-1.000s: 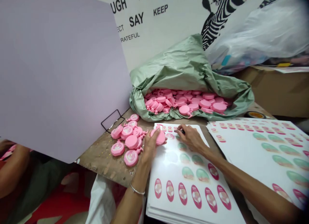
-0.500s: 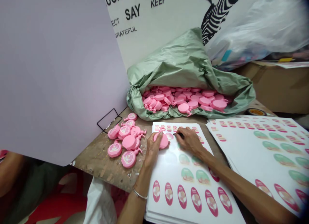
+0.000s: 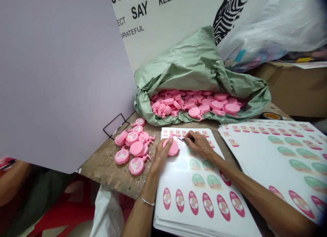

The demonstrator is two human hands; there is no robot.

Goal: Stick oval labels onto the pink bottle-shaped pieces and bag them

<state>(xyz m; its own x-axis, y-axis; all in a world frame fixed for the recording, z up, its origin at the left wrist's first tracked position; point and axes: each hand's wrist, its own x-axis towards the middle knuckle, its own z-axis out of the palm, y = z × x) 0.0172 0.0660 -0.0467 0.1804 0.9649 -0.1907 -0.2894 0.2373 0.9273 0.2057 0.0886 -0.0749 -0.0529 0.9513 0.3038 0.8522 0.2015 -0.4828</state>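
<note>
My left hand (image 3: 161,155) is closed on a pink plastic pump-bottle-shaped piece (image 3: 171,147), its plain round face turned up and its nozzle pointing away. My right hand (image 3: 200,145) pinches a small dark tool (image 3: 188,139), mostly hidden by the fingers, so its kind is unclear. At the tool's tip, a pale pink sticker (image 3: 178,140) appears partly raised off the sticker sheet (image 3: 176,177). The sheet tops a stack under both hands, with oval pink, green and small printed labels. Left of it lies a pile of pink pieces (image 3: 137,148), several bearing round stickers.
Behind the sheets slumps a green sack (image 3: 184,70), its mouth full of pink pieces. A second sticker-sheet stack (image 3: 258,152) lies right, near a tape roll (image 3: 271,116). A large pale panel (image 3: 63,77) and black wire frame (image 3: 116,126) bound the left. Another person's arm (image 3: 15,179) shows lower left.
My right hand has shifted slightly left and away from me, and the pink sticker by its tool now looks lifted instead of flat. My left hand keeps holding the pink piece.
</note>
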